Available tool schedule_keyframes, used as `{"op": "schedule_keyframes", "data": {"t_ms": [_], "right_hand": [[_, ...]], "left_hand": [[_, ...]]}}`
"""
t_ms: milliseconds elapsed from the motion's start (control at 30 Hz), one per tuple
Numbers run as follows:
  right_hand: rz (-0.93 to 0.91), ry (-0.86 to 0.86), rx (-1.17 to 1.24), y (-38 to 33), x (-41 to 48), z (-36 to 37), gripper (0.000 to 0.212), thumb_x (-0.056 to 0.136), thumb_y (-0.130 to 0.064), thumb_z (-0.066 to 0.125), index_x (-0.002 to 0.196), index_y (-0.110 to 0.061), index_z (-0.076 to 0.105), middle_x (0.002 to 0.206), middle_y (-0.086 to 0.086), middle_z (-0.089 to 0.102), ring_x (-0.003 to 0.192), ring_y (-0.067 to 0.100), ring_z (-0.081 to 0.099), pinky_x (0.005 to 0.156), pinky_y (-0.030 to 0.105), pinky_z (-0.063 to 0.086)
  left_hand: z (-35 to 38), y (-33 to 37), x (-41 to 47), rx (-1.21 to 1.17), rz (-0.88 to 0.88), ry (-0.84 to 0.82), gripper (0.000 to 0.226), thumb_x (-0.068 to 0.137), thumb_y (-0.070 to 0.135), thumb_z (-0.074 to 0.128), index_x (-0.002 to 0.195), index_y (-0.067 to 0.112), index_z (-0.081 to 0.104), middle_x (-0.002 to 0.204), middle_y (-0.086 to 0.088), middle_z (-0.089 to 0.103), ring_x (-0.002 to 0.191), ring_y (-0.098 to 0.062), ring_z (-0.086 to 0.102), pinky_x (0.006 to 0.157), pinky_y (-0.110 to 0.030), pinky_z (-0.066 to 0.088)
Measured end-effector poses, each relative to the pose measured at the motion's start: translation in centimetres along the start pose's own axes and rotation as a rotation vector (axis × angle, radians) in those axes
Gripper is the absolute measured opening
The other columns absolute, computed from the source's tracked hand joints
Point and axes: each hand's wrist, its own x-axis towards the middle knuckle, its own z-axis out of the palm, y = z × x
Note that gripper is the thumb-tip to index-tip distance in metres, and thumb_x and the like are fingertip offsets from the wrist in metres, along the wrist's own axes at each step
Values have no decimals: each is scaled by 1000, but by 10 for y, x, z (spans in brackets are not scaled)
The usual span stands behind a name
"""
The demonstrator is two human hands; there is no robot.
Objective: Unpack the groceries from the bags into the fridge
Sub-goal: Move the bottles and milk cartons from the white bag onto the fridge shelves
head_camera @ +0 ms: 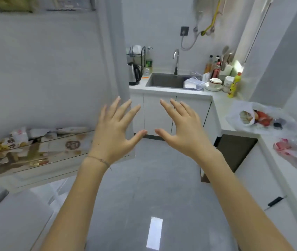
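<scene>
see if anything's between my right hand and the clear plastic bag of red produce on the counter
Nothing visible does: the open right hand and the clear plastic bag of red produce on the white counter have only space between.

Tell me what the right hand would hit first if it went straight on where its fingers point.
Probably the white cabinet door under the sink; nothing shows between it and the right hand, though depth is unclear.
</scene>
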Motion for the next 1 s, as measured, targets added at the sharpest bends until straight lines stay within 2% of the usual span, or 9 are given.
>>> {"op": "schedule_keyframes", "data": {"t_ms": [200, 433, 667, 1000], "right_hand": [[247, 34, -83, 96, -18, -30, 77, 89, -58, 51, 152, -42, 10, 161, -3, 15, 148, 21, 7, 120, 44, 8], [477, 80, -176, 206, -9, -57, 77, 88, -59, 51, 151, -44, 10, 161, -4, 15, 148, 22, 6, 119, 45, 9], [613, 129, -209, 298, 20, -78, 76, 88, -57, 52, 151, -43, 12, 161, -6, 14, 148, 21, 6, 120, 45, 10], [726, 132, -247, 433, 41, -105, 76, 88, -57, 52, 152, -40, 15, 159, -7, 18, 146, 17, 10, 116, 41, 12]], "left_hand": [[68, 65, 71, -128, 200, -58, 71, 89, 66, 32, 148, 28, 35, 155, -1, 32, 148, -22, 14, 120, -49, 11], [160, 133, 165, -232, 341, -115, 73, 88, 70, 27, 150, 31, 29, 158, 2, 26, 149, -19, 7, 120, -49, 6], [234, 184, 266, -277, 448, -144, 74, 87, 72, 25, 150, 33, 29, 158, 1, 27, 149, -20, 7, 120, -50, 5], [333, 268, 363, -311, 520, -202, 71, 89, 69, 30, 150, 33, 28, 159, 2, 23, 149, -19, 5, 120, -50, 1]]}}
